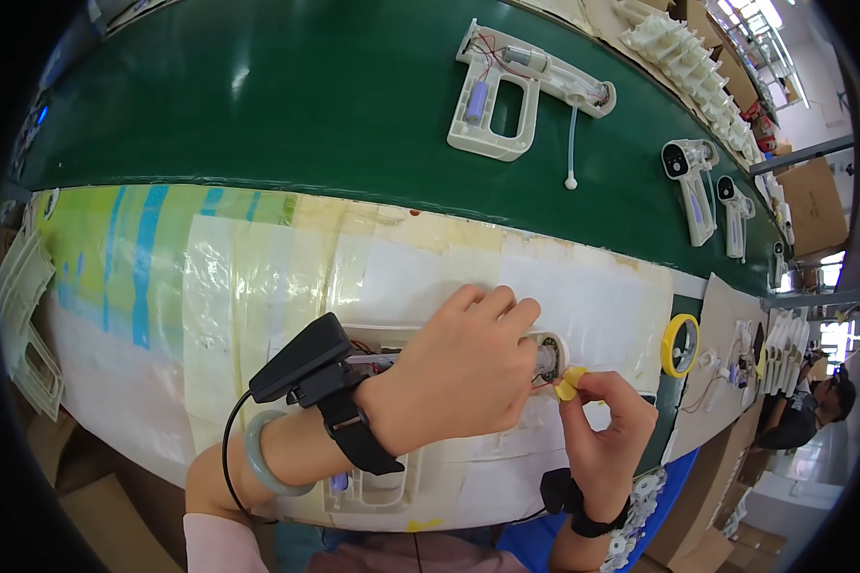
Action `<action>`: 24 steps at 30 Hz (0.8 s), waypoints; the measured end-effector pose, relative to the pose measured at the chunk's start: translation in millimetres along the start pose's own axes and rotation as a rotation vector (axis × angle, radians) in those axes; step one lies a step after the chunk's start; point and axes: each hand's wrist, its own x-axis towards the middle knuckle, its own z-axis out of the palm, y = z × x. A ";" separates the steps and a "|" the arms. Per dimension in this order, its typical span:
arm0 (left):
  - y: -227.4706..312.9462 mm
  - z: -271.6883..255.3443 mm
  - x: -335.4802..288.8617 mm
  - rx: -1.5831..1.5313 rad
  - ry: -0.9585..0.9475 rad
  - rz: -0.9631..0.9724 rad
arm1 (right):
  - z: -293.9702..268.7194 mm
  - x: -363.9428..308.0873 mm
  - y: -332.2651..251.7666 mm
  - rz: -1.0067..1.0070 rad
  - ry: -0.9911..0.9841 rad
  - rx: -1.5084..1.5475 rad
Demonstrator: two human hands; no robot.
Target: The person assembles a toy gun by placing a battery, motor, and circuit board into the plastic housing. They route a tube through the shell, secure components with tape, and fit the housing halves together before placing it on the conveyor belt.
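Observation:
A white plastic housing half (pixel 382 336) with a handle loop lies on the paper-covered bench in front of me, wires and a small round part (pixel 548 358) showing at its right end. Across it rests my left hand (pixel 459 368), its fingers curled down around the housing near that end, fingertips hidden. At the right end, my right hand (pixel 607 425) pinches a small piece of yellow tape (pixel 570 382) between thumb and forefinger, close beside the round part. A purple cell (pixel 339 480) shows in the housing's handle below my left wrist.
On the green belt beyond lies another open housing (pixel 492 138) with motor, wires and a thin tube. Further right are closed units (pixel 690 191). A yellow tape roll (pixel 679 345) stands right of my right hand. White shells (pixel 29 315) are stacked at left. A person (pixel 812 411) is at far right.

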 end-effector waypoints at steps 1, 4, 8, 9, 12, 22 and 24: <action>0.2 0.2 -0.1 0.009 -0.005 -0.002 | 0.5 1.1 -3.1 -0.003 0.003 -0.003; -1.4 2.4 -1.7 0.023 -0.005 -0.009 | 4.9 5.8 -10.0 0.168 0.004 0.079; -2.9 4.2 -2.1 0.046 -0.019 -0.013 | 2.8 12.0 -5.3 0.119 -0.115 -0.058; -3.7 4.2 -2.1 0.043 -0.019 -0.017 | 1.8 14.8 -6.1 0.120 -0.148 -0.083; -4.9 2.7 -2.6 0.051 -0.029 -0.023 | 0.0 20.0 -9.2 0.176 -0.233 -0.099; -8.9 -96.3 -26.2 -0.025 -0.250 -0.315 | 10.3 17.1 -14.3 0.310 -0.176 0.101; -21.1 -106.2 -35.9 0.124 -0.260 -0.314 | 9.8 15.9 -16.8 0.309 -0.170 0.105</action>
